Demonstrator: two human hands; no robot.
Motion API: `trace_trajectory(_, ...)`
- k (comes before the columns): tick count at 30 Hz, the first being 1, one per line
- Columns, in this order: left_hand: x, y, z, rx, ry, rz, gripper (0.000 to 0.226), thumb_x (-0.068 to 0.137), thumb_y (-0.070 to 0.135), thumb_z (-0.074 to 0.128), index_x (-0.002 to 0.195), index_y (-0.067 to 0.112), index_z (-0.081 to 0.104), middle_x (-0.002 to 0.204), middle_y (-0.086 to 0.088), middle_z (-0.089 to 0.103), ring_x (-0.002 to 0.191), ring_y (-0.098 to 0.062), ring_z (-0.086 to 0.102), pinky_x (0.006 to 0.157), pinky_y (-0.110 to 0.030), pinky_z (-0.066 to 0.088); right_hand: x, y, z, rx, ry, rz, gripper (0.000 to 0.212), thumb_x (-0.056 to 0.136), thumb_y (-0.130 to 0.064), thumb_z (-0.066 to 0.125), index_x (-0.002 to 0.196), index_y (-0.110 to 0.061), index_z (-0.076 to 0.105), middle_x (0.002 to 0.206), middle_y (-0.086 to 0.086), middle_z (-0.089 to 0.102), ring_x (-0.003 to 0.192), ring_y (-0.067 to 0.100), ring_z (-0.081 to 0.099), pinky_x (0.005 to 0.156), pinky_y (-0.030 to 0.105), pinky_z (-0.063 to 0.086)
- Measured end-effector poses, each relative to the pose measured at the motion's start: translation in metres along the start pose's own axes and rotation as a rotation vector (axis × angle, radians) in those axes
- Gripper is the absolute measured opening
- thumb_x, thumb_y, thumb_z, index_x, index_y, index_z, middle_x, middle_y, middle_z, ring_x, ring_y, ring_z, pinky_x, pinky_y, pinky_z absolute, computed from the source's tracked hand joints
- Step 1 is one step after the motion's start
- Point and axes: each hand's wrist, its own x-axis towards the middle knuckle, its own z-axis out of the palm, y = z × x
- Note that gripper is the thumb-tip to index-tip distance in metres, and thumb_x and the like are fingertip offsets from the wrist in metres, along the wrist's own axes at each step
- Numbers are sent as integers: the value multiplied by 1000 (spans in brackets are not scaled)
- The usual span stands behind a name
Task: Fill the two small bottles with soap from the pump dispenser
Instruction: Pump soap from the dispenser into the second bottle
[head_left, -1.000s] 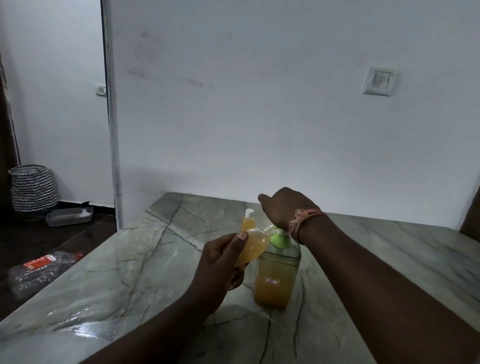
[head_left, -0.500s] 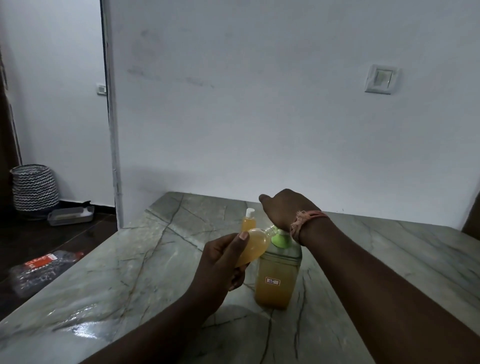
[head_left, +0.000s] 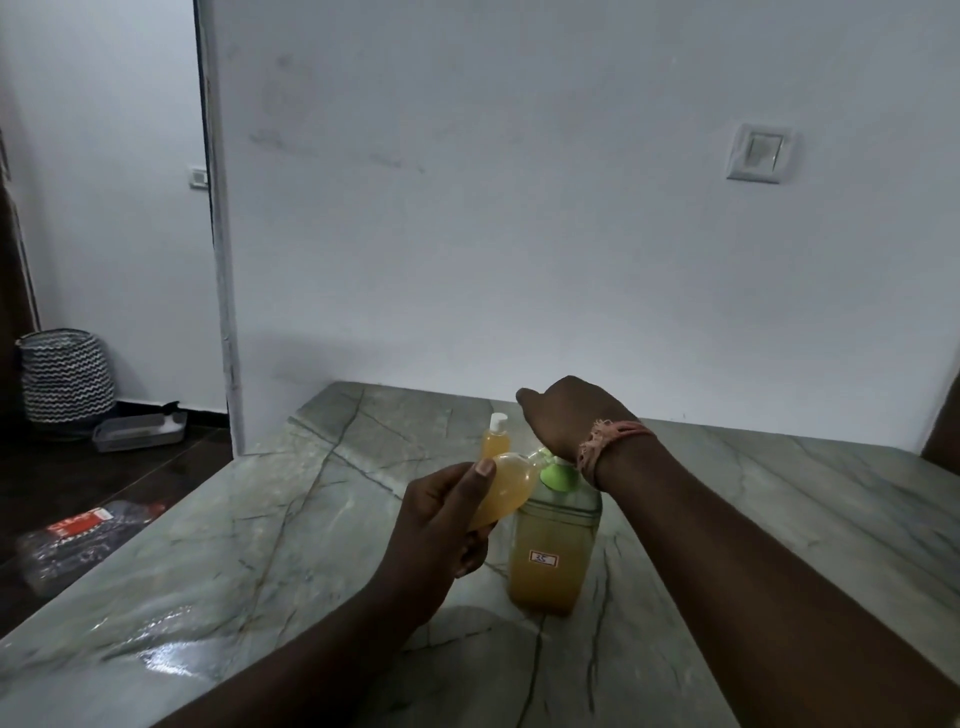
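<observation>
A square pump dispenser of amber soap with a green collar stands on the marble counter. My right hand lies palm down on its pump head, which it hides. My left hand holds a small clear bottle filled with amber soap, tilted with its mouth up against the pump's spout. Behind it a second small bottle with a white cap stands upright on the counter, amber inside.
A white wall with a switch plate rises right behind the counter. The counter's left edge drops to a dark floor holding a zigzag basket, a grey tray and a plastic package.
Almost nothing moved. Both hands stay where they were, the right one on the pump head and the left one holding the small bottle at the spout.
</observation>
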Motion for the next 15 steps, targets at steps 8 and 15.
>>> trace_trajectory(8,-3,0,-1,-7,-1,7,29,91,41,56,85,17,70,58,-6,47,44,-16,38,41,-23,31,-1,-4,-9,-54,-84,9,44,95,-41,46,56,-21,46,64,-2,49,67,20,50,61,27,36)
trace_trajectory(15,0,0,0,-7,-6,7,27,92,40,55,79,21,70,59,-10,45,43,-15,37,40,-23,31,-1,0,-1,11,-13,12,48,96,-32,38,50,-23,42,65,-1,45,76,26,49,70,29,39)
